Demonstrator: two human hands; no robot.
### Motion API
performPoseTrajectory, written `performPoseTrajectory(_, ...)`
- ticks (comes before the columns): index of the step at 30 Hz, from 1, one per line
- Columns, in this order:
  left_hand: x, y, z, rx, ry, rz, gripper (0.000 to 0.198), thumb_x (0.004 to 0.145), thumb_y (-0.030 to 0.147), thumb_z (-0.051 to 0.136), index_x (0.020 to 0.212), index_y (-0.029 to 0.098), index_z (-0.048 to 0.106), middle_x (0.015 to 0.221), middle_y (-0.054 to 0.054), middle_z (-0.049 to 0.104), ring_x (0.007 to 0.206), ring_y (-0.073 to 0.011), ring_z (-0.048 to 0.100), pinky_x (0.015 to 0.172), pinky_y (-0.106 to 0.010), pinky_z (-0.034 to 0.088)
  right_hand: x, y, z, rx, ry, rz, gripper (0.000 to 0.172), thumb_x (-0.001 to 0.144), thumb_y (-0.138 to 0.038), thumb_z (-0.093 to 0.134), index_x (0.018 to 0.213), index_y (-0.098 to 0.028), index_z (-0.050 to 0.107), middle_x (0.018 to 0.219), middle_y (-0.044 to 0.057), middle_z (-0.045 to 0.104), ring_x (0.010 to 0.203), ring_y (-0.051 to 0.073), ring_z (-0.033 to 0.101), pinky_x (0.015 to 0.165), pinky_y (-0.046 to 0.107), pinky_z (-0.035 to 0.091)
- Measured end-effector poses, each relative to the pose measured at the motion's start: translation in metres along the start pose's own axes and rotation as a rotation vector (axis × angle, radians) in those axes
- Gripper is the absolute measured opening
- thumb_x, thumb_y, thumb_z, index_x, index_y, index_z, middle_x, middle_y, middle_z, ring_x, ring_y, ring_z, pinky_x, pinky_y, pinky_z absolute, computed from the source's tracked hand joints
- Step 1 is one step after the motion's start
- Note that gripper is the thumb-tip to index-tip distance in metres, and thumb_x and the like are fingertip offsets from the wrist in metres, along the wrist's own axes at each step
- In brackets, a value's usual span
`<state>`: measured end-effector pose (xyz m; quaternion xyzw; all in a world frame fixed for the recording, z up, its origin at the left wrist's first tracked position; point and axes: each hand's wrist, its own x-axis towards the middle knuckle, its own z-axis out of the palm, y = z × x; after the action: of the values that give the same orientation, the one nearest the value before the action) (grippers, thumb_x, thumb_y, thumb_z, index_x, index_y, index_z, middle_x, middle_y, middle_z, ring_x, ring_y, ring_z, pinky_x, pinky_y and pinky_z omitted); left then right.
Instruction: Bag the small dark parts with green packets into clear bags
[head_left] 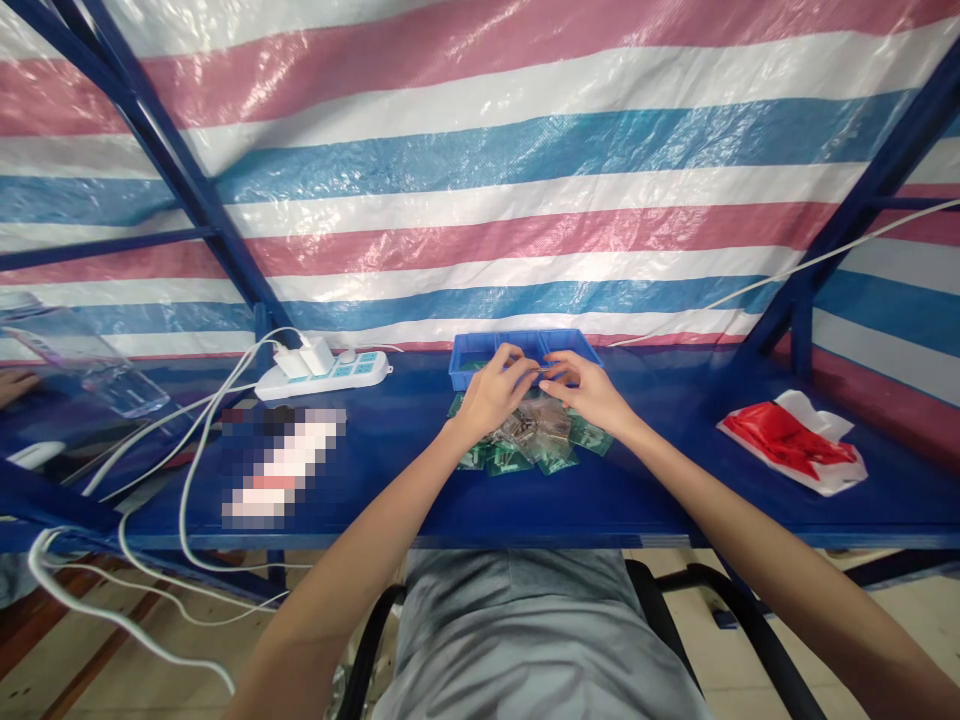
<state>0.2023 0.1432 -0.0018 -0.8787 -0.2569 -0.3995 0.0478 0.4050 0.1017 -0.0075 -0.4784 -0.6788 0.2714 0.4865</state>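
Small part point(541, 375) sitting between both hands' fingertips, just above pile of boards point(510, 459) on table point(675, 485), in front of tray point(471, 352). Left hand point(491, 395) and right hand point(592, 393) are both pinching it. Judging mid-handling; next move is calling for steady, fine grip.

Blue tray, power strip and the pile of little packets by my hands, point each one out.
Blue tray point(471, 352): head view, inside wall of its left compartment.
Power strip point(358, 370): head view, its blue socket face.
Pile of packets point(537, 438): head view, topmost clear packet.
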Motion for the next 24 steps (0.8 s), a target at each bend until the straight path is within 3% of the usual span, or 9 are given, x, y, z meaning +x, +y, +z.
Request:
performPoseTrajectory(3, 0.000, 0.002, -0.001, -0.038, -0.018, 0.002, 0.022, 0.106, 0.030, 0.043, 0.117, 0.022, 0.060, 0.108, -0.006, 0.061, 0.094, -0.0153, 0.064, 0.079, -0.027, 0.054, 0.000, -0.001, 0.000, -0.109, 0.026, -0.059, 0.025, 0.086, -0.043, 0.066, 0.099, -0.022, 0.069, 0.095, 0.006, 0.070, 0.078, 0.021, 0.066, 0.065, 0.034, 0.055)
performPoseTrajectory(7, 0.001, 0.006, -0.001, -0.059, 0.021, -0.034, 0.023, 0.104, 0.030, 0.046, 0.125, 0.021, 0.053, 0.111, -0.007, 0.061, 0.091, -0.0156, 0.065, 0.075, -0.027, 0.054, 0.000, -0.002, 0.000, -0.174, 0.042, -0.102, 0.027, 0.090, -0.044, 0.061, 0.079, -0.020, 0.068, 0.083, 0.005, 0.065, 0.071, 0.020, 0.062, 0.062, 0.034, 0.055)
performPoseTrajectory(11, 0.000, 0.007, 0.002, -0.034, 0.040, -0.028, 0.021, 0.100, 0.033, 0.055, 0.117, 0.021, 0.056, 0.119, -0.009, 0.053, 0.096, -0.0169, 0.064, 0.070, -0.026, 0.054, -0.001, -0.004, 0.000, -0.103, 0.043, -0.087, 0.028, 0.089, -0.046, 0.063, 0.081, -0.020, 0.071, 0.085, 0.006, 0.066, 0.073, 0.021, 0.063, 0.057, 0.033, 0.057)
performPoseTrajectory(14, -0.001, 0.006, 0.003, -0.023, 0.006, 0.009, 0.027, 0.096, 0.037, 0.062, 0.117, 0.022, 0.057, 0.122, -0.010, 0.050, 0.103, -0.0186, 0.063, 0.071, -0.026, 0.055, -0.003, -0.006, 0.000, -0.012, 0.032, -0.070, 0.030, 0.087, -0.048, 0.065, 0.083, -0.020, 0.073, 0.098, 0.008, 0.070, 0.077, 0.022, 0.067, 0.055, 0.033, 0.060)
performPoseTrajectory(17, -0.001, 0.004, 0.004, -0.013, -0.015, 0.008, 0.027, 0.096, 0.035, 0.061, 0.119, 0.022, 0.057, 0.123, -0.010, 0.050, 0.105, -0.0185, 0.063, 0.072, -0.026, 0.056, -0.004, -0.009, 0.001, 0.035, 0.032, -0.082, 0.028, 0.086, -0.047, 0.068, 0.082, -0.020, 0.075, 0.115, 0.011, 0.070, 0.100, 0.029, 0.069, 0.056, 0.033, 0.062)
performPoseTrajectory(20, -0.002, 0.003, 0.004, 0.008, -0.025, 0.006, 0.020, 0.100, 0.029, 0.054, 0.118, 0.022, 0.059, 0.119, -0.009, 0.055, 0.104, -0.0181, 0.063, 0.075, -0.027, 0.056, -0.005, -0.011, 0.002, 0.063, 0.030, -0.095, 0.024, 0.086, -0.044, 0.069, 0.085, -0.021, 0.077, 0.125, 0.011, 0.068, 0.122, 0.033, 0.061, 0.058, 0.031, 0.064)
performPoseTrajectory(24, -0.001, 0.003, 0.003, -0.004, -0.054, -0.003, 0.020, 0.102, 0.023, 0.047, 0.117, 0.020, 0.060, 0.110, -0.007, 0.064, 0.101, -0.0182, 0.065, 0.081, -0.029, 0.055, -0.005, -0.011, 0.003, 0.078, 0.034, -0.075, 0.024, 0.086, -0.043, 0.068, 0.095, -0.022, 0.076, 0.120, 0.011, 0.071, 0.108, 0.030, 0.068, 0.059, 0.033, 0.064)
